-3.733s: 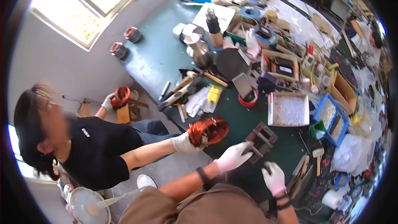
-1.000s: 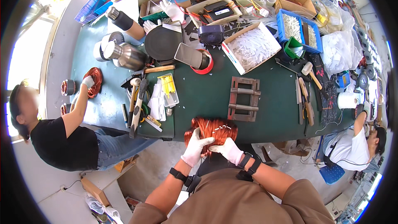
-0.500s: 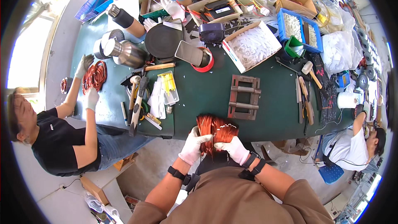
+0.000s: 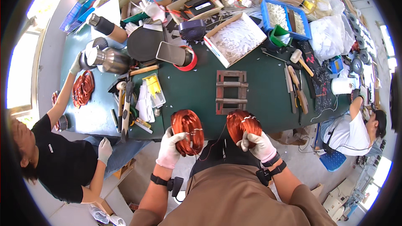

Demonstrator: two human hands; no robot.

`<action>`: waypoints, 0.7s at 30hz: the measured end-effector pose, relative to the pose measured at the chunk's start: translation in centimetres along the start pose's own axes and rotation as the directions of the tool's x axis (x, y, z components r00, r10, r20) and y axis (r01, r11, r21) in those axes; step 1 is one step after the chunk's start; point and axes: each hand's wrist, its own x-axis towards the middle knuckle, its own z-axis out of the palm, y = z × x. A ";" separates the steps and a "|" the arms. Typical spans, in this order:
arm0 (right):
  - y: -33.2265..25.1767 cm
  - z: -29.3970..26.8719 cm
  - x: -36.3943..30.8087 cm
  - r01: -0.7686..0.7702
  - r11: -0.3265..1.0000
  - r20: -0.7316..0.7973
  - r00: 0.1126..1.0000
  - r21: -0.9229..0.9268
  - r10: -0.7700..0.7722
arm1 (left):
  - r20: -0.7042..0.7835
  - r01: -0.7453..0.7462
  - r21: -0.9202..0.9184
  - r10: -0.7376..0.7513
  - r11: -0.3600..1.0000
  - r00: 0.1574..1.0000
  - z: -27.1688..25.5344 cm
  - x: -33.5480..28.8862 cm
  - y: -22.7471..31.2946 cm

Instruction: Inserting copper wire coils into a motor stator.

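Note:
My left hand [image 4: 169,147], in a white glove, is closed round a bundle of copper wire coils [image 4: 189,132] tied with pale string. A second bundle of copper wire coils [image 4: 243,126] is gripped by my gloved right hand [image 4: 258,145]. Both bundles are held apart at the table's front edge, and a thin strand of wire hangs between them. Just beyond them a rusty metal frame [image 4: 231,84] with crossbars lies on the dark green table [image 4: 192,94].
Left of the bundles lie hammers [image 4: 127,111] and a clear box of yellow pieces [image 4: 154,87]. Behind stands a white box of paper slips [image 4: 235,39]. Pliers and a mallet [image 4: 300,60] lie right. Co-workers sit either side; one's gloved hand [image 4: 76,63] is near a steel flask [image 4: 109,60].
The copper wire, held together before, is now parted into two bundles, one per hand, my hands having moved apart. The left co-worker has let go of a copper coil and lowered one hand.

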 end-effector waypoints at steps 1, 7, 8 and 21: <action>-0.4 -0.7 -0.6 0.035 0.999 -0.024 0.999 0.023 -0.034 | 0.005 -0.014 0.021 0.014 1.000 1.000 -0.2 0.1 0.4; -3.3 -4.7 -3.7 0.168 0.986 -0.225 0.961 0.022 -0.159 | -0.035 -0.078 0.035 0.079 0.996 0.996 -0.6 0.3 1.7; -3.8 -5.1 -4.0 0.187 0.982 -0.276 0.945 0.007 -0.178 | -0.071 -0.093 0.032 0.095 0.995 0.993 -0.2 0.2 1.8; -12.2 -10.1 -3.2 -0.044 0.975 -0.162 0.987 -0.220 0.008 | -0.167 -0.150 0.078 0.161 0.986 0.973 1.3 0.7 1.7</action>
